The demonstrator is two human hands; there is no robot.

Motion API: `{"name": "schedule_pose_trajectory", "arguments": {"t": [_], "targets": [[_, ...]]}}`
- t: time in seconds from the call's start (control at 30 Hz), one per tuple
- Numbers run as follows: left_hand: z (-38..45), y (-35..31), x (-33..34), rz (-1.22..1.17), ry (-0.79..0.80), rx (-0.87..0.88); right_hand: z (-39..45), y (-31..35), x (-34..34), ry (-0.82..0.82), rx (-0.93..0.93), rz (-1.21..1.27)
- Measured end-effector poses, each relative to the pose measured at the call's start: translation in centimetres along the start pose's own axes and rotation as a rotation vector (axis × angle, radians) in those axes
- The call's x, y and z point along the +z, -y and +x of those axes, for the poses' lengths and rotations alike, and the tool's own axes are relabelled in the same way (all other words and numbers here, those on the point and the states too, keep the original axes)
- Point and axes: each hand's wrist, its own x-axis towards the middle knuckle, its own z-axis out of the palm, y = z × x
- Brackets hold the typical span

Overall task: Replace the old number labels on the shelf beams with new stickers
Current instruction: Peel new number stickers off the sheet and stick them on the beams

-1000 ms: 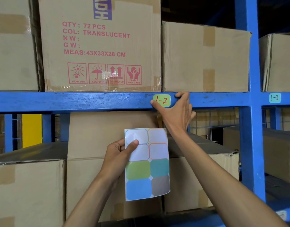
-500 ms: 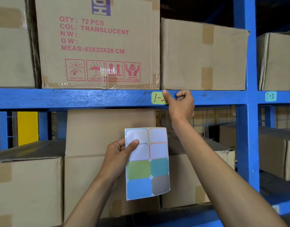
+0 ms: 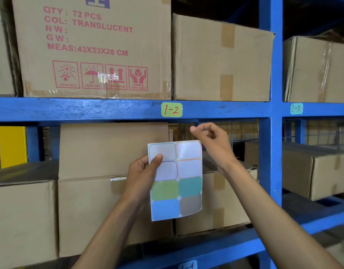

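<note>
Green 1-2 label (image 3: 171, 109) is seen stuck flat on the beam (image 3: 70, 109), at 12 o'clock from the sheet (image 3: 176, 180), hand-lettered in red, edges down as far as can be told. A teal 1-3 label (image 3: 296, 108) is seen on the next bay at 3 o'clock, and part of a 1-4 label (image 3: 187, 265) on the lower beam at 6 o'clock. Whether these are new stickers or old ones cannot be told. On the sheet the top four cells are seen white and outlined, judged already peeled; four coloured stickers are left: green, teal, blue, grey. Task is judged partway, with more labels likely left. The sheet is held upright by the left hand (image 3: 142, 176), pinched between a thumb on the front and fingers behind. The right hand (image 3: 212, 141) is held just below the beam, at 1 o'clock from the sheet, clear of the label, fingers curled, tips drawn together; nothing is seen held in it.
</note>
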Motion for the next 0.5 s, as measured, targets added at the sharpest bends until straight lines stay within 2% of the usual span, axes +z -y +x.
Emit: {"name": "schedule_pose_trajectory", "arguments": {"t": [0.1, 0.17, 0.37, 0.5], "targets": [[-0.2, 0.5, 1.9, -0.005, -0.004, -0.013, -3.1, -1.1, -3.7, 0.219, 0.162, 0.049], [-0.5, 1.1, 3.3, -0.019, -0.007, -0.032, -4.9, -1.9, -5.8, 0.294, 0.191, 0.082], [-2.8, 3.7, 9.6, 0.030, 0.077, -0.061, -9.8, -3.0, -13.9, 0.271, 0.268, -0.043], [-6.0, 6.2, 14.6, -0.011, 0.269, -0.133, -13.7, -2.5, -19.9, 0.083, 0.297, -0.084]]}}
